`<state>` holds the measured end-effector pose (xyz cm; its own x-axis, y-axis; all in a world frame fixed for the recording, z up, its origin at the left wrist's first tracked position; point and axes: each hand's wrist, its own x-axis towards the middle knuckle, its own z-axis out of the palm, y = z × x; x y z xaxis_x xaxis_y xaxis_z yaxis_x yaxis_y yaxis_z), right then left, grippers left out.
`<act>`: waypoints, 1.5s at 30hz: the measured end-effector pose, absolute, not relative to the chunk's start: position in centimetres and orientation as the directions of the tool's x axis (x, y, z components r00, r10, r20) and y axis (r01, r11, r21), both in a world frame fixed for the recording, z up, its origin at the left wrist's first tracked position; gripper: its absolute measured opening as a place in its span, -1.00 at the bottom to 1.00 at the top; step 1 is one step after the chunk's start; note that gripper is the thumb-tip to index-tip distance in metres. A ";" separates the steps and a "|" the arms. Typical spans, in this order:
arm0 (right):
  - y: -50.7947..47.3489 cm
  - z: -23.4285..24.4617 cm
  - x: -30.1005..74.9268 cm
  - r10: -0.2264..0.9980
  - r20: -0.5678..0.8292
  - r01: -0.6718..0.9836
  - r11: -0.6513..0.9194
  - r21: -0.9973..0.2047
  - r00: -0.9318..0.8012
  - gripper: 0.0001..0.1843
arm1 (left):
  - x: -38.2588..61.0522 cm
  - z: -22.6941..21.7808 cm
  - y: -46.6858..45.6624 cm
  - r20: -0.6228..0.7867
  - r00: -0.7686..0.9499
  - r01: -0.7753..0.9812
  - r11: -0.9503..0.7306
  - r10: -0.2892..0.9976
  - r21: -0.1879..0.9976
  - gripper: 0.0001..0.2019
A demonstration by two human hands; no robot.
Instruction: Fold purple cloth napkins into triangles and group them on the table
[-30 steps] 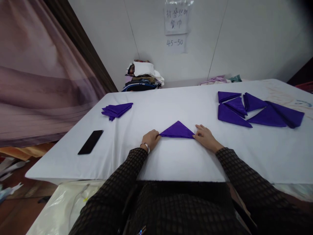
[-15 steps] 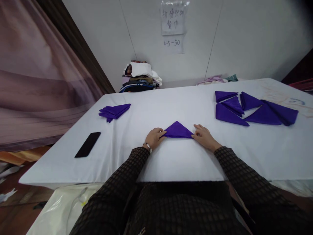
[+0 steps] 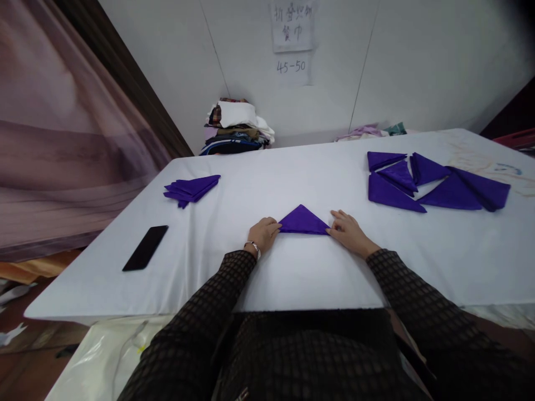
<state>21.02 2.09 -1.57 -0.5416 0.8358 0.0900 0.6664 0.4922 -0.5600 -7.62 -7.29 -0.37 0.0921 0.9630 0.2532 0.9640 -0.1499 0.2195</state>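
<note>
A purple napkin (image 3: 302, 220), folded into a triangle, lies flat on the white tablecloth (image 3: 309, 273) with its point facing away from me. At its left corner my left hand (image 3: 264, 233) pinches the cloth between thumb and fingers. My right hand (image 3: 349, 230) grips the right corner in the same way, its upper fingers slightly lifted. Farther right lie several folded purple napkins (image 3: 397, 192), some overlapping. To the left rests another purple napkin bundle (image 3: 193, 189) with layered, fanned ends.
A black phone (image 3: 145, 248) lies on the left of the table. Behind the table's far edge are a stack of folded clothes (image 3: 238, 128) and some pink cloth (image 3: 363, 132). Handwritten paper signs (image 3: 292, 28) hang on the wall. A curtain (image 3: 62, 128) drapes down at the left.
The view has shifted slightly. Both hands stay at the napkin's corners, and the folded triangle looks much the same.
</note>
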 end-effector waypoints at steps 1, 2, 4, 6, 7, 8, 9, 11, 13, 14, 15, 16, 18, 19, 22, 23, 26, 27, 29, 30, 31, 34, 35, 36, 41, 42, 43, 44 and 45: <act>2.1 -1.6 21.0 0.836 0.088 0.668 0.491 -0.560 -0.541 -0.75 | -7.6 -0.3 -7.3 0.253 0.093 0.962 -0.153 0.963 0.227 -0.77; 2.1 -1.5 21.0 0.836 0.087 0.668 0.490 -0.559 -0.541 -0.75 | -7.7 -0.3 -7.4 0.256 0.097 0.958 -0.159 0.962 0.237 -0.77; 2.1 -1.5 21.0 0.837 0.085 0.669 0.489 -0.560 -0.540 -0.75 | -7.8 -0.1 -7.6 0.273 0.115 0.948 -0.187 0.955 0.256 -0.74; 2.0 -1.5 21.0 0.839 0.086 0.669 0.485 -0.563 -0.536 -0.75 | -7.8 0.2 -8.0 0.295 0.160 0.935 -0.240 0.942 0.260 -0.67; 2.0 -1.5 21.0 0.839 0.088 0.667 0.486 -0.565 -0.537 -0.75 | -7.7 0.4 -8.1 0.304 0.187 0.928 -0.269 0.934 0.256 -0.62; 2.0 -1.5 21.0 0.838 0.090 0.664 0.487 -0.567 -0.538 -0.75 | -7.4 0.6 -8.3 0.309 0.214 0.922 -0.297 0.927 0.251 -0.57; 2.0 -1.5 21.0 0.837 0.093 0.662 0.489 -0.568 -0.539 -0.75 | -7.2 0.8 -8.3 0.313 0.236 0.916 -0.319 0.920 0.245 -0.53; 2.0 -1.5 21.0 0.834 0.101 0.656 0.495 -0.570 -0.542 -0.76 | -6.4 1.1 -8.2 0.323 0.267 0.908 -0.349 0.908 0.232 -0.53; 2.0 -1.5 21.0 0.834 0.105 0.653 0.497 -0.571 -0.542 -0.76 | -5.6 1.1 -7.6 0.337 0.286 0.909 -0.365 0.897 0.202 -0.60; 2.0 -1.5 21.0 0.835 0.106 0.654 0.496 -0.572 -0.540 -0.76 | -5.3 1.0 -7.2 0.342 0.292 0.912 -0.368 0.893 0.183 -0.65; 2.0 -1.5 21.0 0.837 0.106 0.655 0.493 -0.573 -0.538 -0.77 | -5.0 0.9 -6.8 0.344 0.295 0.916 -0.366 0.892 0.165 -0.69; 2.0 -1.5 21.0 0.839 0.105 0.656 0.490 -0.574 -0.535 -0.77 | -4.8 0.7 -6.5 0.342 0.297 0.920 -0.363 0.891 0.149 -0.72; 2.0 -1.5 20.9 0.841 0.111 0.655 0.488 -0.576 -0.529 -0.77 | -4.6 0.4 -5.9 0.334 0.308 0.921 -0.367 0.891 0.130 -0.75; 2.0 -1.6 20.9 0.840 0.117 0.653 0.492 -0.576 -0.530 -0.77 | -4.6 0.3 -5.7 0.330 0.319 0.918 -0.377 0.888 0.126 -0.74; 2.0 -1.7 20.9 0.833 0.134 0.647 0.508 -0.568 -0.537 -0.76 | -4.8 0.1 -5.6 0.329 0.353 0.902 -0.412 0.876 0.130 -0.66; 2.1 -1.8 20.9 0.833 0.135 0.648 0.510 -0.566 -0.537 -0.76 | -4.9 0.0 -5.6 0.328 0.359 0.899 -0.418 0.874 0.129 -0.65; 2.1 -1.9 20.9 0.838 0.136 0.652 0.502 -0.568 -0.528 -0.76 | -5.1 -0.2 -5.6 0.321 0.365 0.901 -0.418 0.874 0.114 -0.68; 2.1 -1.9 20.9 0.840 0.139 0.652 0.501 -0.570 -0.524 -0.77 | -5.1 -0.3 -5.5 0.324 0.364 0.903 -0.416 0.873 0.107 -0.70; 2.0 -1.9 20.9 0.840 0.148 0.649 0.503 -0.571 -0.521 -0.78 | -5.0 -0.4 -5.3 0.341 0.360 0.904 -0.415 0.868 0.101 -0.73; 2.0 -1.9 20.9 0.839 0.154 0.646 0.506 -0.572 -0.521 -0.79 | -5.0 -0.5 -5.2 0.353 0.356 0.905 -0.414 0.865 0.101 -0.74; 1.9 -1.9 21.0 0.838 0.159 0.642 0.508 -0.574 -0.522 -0.79 | -4.9 -0.6 -5.2 0.364 0.353 0.905 -0.414 0.862 0.102 -0.76; 1.8 -1.9 21.0 0.837 0.174 0.630 0.512 -0.583 -0.519 -0.80 | -4.7 -0.6 -5.1 0.387 0.348 0.903 -0.416 0.854 0.107 -0.79; 1.8 -1.9 21.1 0.837 0.181 0.627 0.513 -0.586 -0.516 -0.81 | -4.7 -0.5 -5.1 0.392 0.345 0.903 -0.415 0.853 0.108 -0.80; 1.8 -2.0 21.1 0.838 0.189 0.624 0.514 -0.589 -0.512 -0.82 | -4.6 -0.5 -5.1 0.398 0.340 0.905 -0.412 0.852 0.109 -0.80; 1.7 -2.1 21.2 0.807 0.256 0.566 0.565 -0.601 -0.533 -0.78 | -4.3 -0.4 -5.1 0.418 0.335 0.908 -0.409 0.844 0.096 -0.83; 1.7 -2.0 21.2 0.782 0.290 0.535 0.598 -0.596 -0.552 -0.77 | -4.2 -0.4 -5.1 0.420 0.340 0.906 -0.412 0.841 0.092 -0.83; 1.6 -1.9 21.2 0.748 0.331 0.496 0.641 -0.586 -0.575 -0.75 | -4.2 -0.4 -5.1 0.420 0.344 0.906 -0.415 0.840 0.088 -0.82; 1.6 -1.8 21.1 0.707 0.375 0.452 0.686 -0.570 -0.600 -0.74 | -4.2 -0.4 -5.2 0.420 0.345 0.905 -0.416 0.839 0.087 -0.82; 1.5 -1.7 21.0 0.661 0.412 0.409 0.730 -0.548 -0.628 -0.72 | -4.1 -0.4 -5.2 0.420 0.346 0.905 -0.417 0.839 0.087 -0.82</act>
<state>21.04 1.55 -1.69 -0.6276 0.6606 0.4121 0.4089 0.7301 -0.5475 -4.12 -5.18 -0.37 0.3461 0.8389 0.4201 0.9048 -0.4168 0.0870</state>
